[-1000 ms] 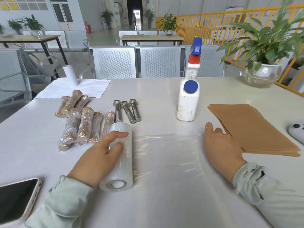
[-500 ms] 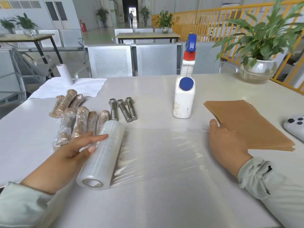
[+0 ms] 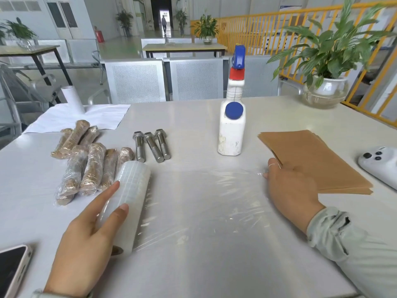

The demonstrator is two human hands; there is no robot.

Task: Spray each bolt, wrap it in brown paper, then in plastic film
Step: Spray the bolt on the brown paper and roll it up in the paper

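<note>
A roll of clear plastic film [image 3: 132, 190] lies on the white table [image 3: 193, 117], with a sheet of film [image 3: 204, 203] drawn out from it to the right. My left hand [image 3: 90, 237] holds the roll, index finger along its left side and thumb over the top. My right hand [image 3: 290, 190] lies palm down on the sheet's free end, next to the brown paper stack [image 3: 318, 160]. Three bare steel bolts [image 3: 152, 147] lie side by side behind the roll. Several wrapped bolts [image 3: 90, 164] are piled left of them. The white spray bottle [image 3: 232, 130] stands upright at the centre back.
A phone [image 3: 12, 269] lies at the near left edge and a white device [image 3: 380, 166] at the right edge. A white paper roll [image 3: 72, 98] on a white sheet [image 3: 90, 117] sits at the back left. A potted plant [image 3: 326, 91] stands back right.
My left hand moved the roll leftwards, drawing out more film, and has shifted from on top of the roll to around it. My right hand stayed on the film's end.
</note>
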